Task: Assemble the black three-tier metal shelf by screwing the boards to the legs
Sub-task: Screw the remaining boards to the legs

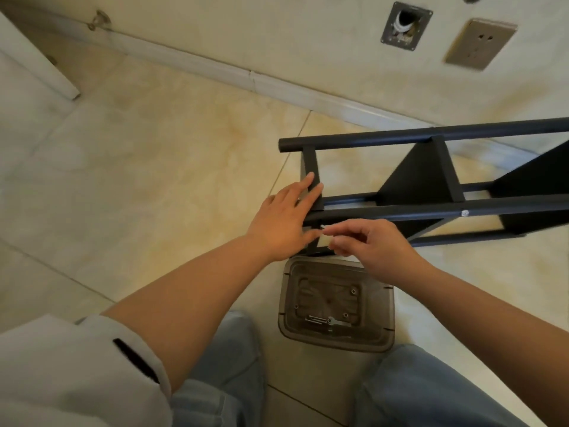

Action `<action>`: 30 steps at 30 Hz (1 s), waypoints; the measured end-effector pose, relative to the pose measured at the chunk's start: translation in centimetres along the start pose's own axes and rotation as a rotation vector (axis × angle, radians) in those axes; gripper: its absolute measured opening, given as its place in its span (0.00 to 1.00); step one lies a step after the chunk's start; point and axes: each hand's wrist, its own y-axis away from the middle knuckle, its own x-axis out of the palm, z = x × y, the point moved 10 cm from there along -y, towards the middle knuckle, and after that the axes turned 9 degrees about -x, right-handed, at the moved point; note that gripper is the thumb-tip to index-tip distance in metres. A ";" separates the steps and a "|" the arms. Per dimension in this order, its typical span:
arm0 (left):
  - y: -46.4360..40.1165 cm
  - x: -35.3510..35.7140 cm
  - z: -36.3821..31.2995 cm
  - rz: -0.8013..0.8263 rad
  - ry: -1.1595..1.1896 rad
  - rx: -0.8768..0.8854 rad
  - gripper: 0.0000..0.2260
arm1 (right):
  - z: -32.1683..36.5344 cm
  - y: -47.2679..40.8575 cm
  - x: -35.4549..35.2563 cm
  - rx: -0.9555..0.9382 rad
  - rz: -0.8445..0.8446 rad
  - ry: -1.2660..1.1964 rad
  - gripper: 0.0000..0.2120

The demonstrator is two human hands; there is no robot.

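The black metal shelf (431,177) lies on its side on the tiled floor, its round legs running left to right and its boards standing on edge. My left hand (283,220) rests with straight fingers against the end board (314,180) at the shelf's left end. My right hand (375,248) pinches a small silver screw (323,228) at the near leg (431,211), just by the end board. A silver screw head (465,213) shows further right on that leg.
A grey plastic tray (335,303) sits on the floor between my knees, holding screws (315,318) and a small wrench (337,322). A white skirting board (246,78) runs along the wall behind. A wall socket (480,43) and a pipe plate (405,26) are on the wall.
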 end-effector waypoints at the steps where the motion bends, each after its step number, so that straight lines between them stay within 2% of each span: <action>1: 0.0 0.0 0.0 0.006 -0.015 -0.005 0.35 | 0.1 -0.2 0.1 -0.005 0.013 0.017 0.11; 14: -1.8 -0.4 -0.2 0.083 -0.048 0.006 0.36 | 1.1 -1.9 -0.2 -0.080 0.024 0.195 0.08; 23: -2.5 -0.2 -0.7 0.163 -0.063 -0.037 0.38 | 1.3 -2.4 -0.9 -0.028 0.104 0.260 0.09; 30: -2.7 -0.1 -0.8 0.177 -0.034 -0.016 0.40 | 0.6 -2.3 -0.6 -0.023 0.094 0.294 0.08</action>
